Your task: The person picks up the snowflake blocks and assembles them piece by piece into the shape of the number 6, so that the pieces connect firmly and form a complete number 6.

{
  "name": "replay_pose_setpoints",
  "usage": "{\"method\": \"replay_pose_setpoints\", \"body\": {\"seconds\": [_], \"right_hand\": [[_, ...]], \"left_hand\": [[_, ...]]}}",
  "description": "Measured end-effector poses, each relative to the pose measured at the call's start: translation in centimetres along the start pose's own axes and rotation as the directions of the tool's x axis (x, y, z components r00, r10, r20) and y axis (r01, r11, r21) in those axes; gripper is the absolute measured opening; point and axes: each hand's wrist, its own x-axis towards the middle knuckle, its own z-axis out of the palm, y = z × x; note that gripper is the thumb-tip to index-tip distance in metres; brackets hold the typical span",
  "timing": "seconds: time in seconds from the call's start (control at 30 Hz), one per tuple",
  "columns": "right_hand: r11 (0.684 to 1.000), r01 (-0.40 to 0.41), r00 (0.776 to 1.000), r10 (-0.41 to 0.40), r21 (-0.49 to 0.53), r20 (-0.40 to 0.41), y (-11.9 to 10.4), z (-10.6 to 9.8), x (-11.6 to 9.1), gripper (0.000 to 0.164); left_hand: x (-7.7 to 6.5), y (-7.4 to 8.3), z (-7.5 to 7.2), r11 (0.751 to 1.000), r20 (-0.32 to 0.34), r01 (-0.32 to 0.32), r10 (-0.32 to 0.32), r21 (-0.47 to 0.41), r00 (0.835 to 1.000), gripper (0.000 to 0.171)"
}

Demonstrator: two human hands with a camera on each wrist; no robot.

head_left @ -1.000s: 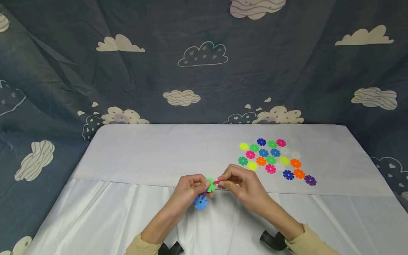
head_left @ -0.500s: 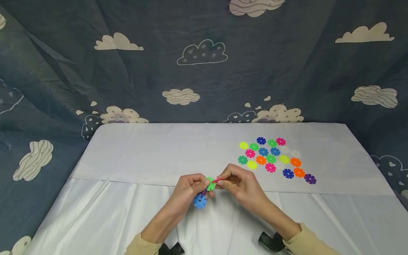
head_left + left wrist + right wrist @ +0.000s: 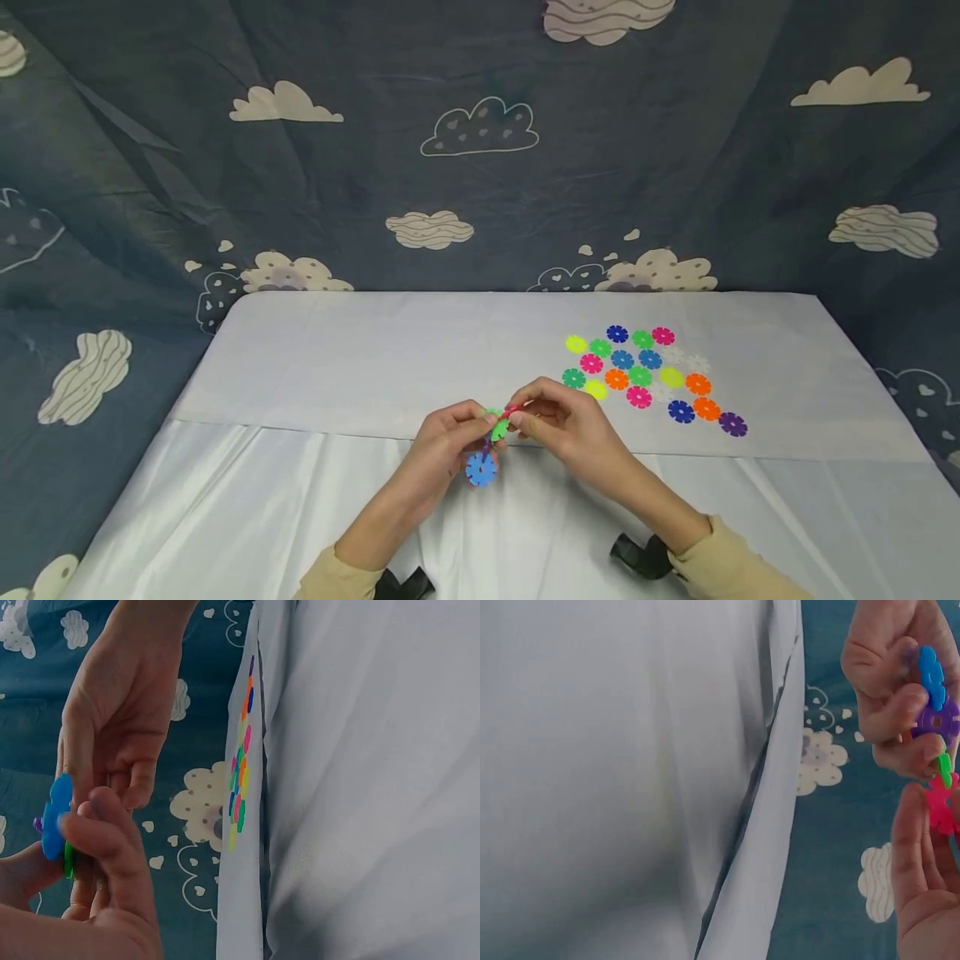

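Note:
Above the table's front part, my left hand (image 3: 452, 442) pinches a short chain of notched plastic discs. In it a blue disc (image 3: 481, 469) hangs lowest, joined to a purple disc (image 3: 936, 720), which meets a green disc (image 3: 500, 428). My right hand (image 3: 573, 425) pinches a pink disc (image 3: 941, 804) between thumb and fingers, its edge at the green disc's edge. From the left wrist view the blue disc (image 3: 57, 817) stands edge-on by the left fingers, and only a sliver of the green disc (image 3: 70, 860) shows.
Several loose notched discs (image 3: 640, 377) in yellow, green, pink, blue, orange, purple and white lie flat at the right of the white-covered table (image 3: 360, 358). Black straps (image 3: 641, 557) hang by the wrists. A dark cloth with clouds (image 3: 480, 192) hangs behind.
The pink disc has come further over the green one as the right hand shifted slightly left. The blue disc has swung a little to the right and turned more face-on.

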Motion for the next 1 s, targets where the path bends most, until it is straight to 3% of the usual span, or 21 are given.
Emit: {"method": "replay_pose_setpoints", "body": {"seconds": [0.2, 0.47, 0.63, 1.0], "right_hand": [[0.995, -0.072, 0.997, 0.072, -0.068, 0.001, 0.7, -1.1, -0.1, 0.023], [0.969, -0.162, 0.985, 0.149, -0.188, -0.084, 2.2, -3.6, -0.7, 0.023], [0.924, -0.228, 0.971, 0.193, -0.307, -0.139, 3.0, -5.2, -1.2, 0.024], [0.798, -0.259, 0.963, 0.171, -0.544, -0.209, 4.0, -7.8, -1.4, 0.027]], "left_hand": [[0.1, 0.1, -0.1, 0.999, -0.032, -0.01, 0.011, 0.045, 0.999, 0.017], [0.1, 0.2, -0.2, 0.997, -0.045, -0.036, 0.039, 0.062, 0.998, 0.018], [0.1, 0.4, -0.3, 0.997, -0.062, -0.04, 0.044, 0.07, 0.997, 0.016], [0.3, 0.2, -0.4, 0.998, -0.092, -0.033, 0.037, 0.048, 0.995, 0.013]]}}
